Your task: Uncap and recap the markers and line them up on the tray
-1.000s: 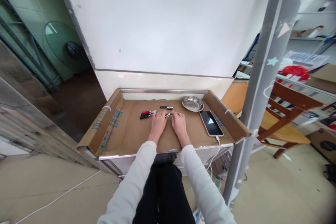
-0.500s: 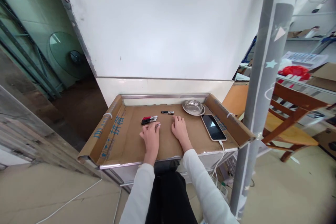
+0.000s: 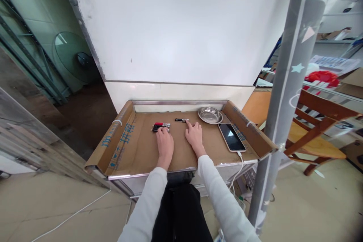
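Bunched side by side on the cardboard are a red pen (image 3: 162,124) and black pens (image 3: 156,128). My left hand (image 3: 165,145) is at their near side, fingers curled together on a black pen, which it partly covers. My right hand (image 3: 195,137) rests farther right with its fingers apart. Its index finger reaches forward to the silver end of a separate short black pen (image 3: 179,120) and seems to touch it; nothing is gripped there.
A round metal dish (image 3: 210,115) stands at the back right of the cardboard lining (image 3: 141,151). In front of it lies a phone (image 3: 231,137) with a white cable (image 3: 240,162) hanging over the edge. Folded cardboard sides flank the surface. A grey pole (image 3: 279,113) rises at the right.
My hands have moved apart from the middle. The left went left to the bunched pens with a pen in its fingers; the right index finger has stretched forward to the lone pen.
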{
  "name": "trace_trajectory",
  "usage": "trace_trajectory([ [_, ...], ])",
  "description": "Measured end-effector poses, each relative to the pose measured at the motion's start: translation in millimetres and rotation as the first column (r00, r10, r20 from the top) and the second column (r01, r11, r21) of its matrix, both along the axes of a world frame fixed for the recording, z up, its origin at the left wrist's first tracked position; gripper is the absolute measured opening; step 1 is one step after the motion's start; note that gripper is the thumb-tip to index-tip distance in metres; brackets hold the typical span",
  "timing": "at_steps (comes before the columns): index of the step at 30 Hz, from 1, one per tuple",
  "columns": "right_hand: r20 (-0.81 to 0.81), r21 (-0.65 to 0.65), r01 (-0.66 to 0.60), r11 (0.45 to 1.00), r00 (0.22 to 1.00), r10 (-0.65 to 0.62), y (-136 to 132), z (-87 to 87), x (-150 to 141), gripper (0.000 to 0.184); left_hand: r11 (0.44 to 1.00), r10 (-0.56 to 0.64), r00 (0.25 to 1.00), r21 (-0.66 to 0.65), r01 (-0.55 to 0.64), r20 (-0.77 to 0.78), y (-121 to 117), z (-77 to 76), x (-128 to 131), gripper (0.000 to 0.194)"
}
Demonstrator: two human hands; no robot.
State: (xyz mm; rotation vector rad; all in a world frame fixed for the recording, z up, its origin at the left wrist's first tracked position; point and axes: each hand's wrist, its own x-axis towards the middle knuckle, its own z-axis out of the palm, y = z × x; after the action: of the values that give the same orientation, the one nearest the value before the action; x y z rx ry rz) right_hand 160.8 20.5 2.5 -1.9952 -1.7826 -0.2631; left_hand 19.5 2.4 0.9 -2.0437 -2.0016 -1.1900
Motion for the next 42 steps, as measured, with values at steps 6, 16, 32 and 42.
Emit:
trace_trajectory([
  [6,0.003,0.018,0.003,1.000,1.000,-0.004,0.7,0.8,-0.3,0.034,0.990,-0.131,0.991,0.061,0.131,-0.002,1.2,-1.0,9.9,0.026],
  [16,0.021,0.019,0.026,0.999,0.999,-0.026,5.6,2.7,0.3,0.018,0.983,-0.184,0.947,-0.057,0.175,-0.264,30.6,5.2,47.4,0.024],
  [32,-0.007,0.024,0.062,0.998,0.998,-0.062,9.1,1.4,1.4,0.018,0.985,-0.158,0.961,-0.110,0.136,-0.228,47.3,2.8,48.2,0.018],
  [42,-0.013,0.040,0.047,0.998,0.999,-0.046,8.8,0.9,2.6,0.020,0.966,-0.247,0.962,-0.111,0.234,-0.120,49.2,2.9,45.5,0.017],
])
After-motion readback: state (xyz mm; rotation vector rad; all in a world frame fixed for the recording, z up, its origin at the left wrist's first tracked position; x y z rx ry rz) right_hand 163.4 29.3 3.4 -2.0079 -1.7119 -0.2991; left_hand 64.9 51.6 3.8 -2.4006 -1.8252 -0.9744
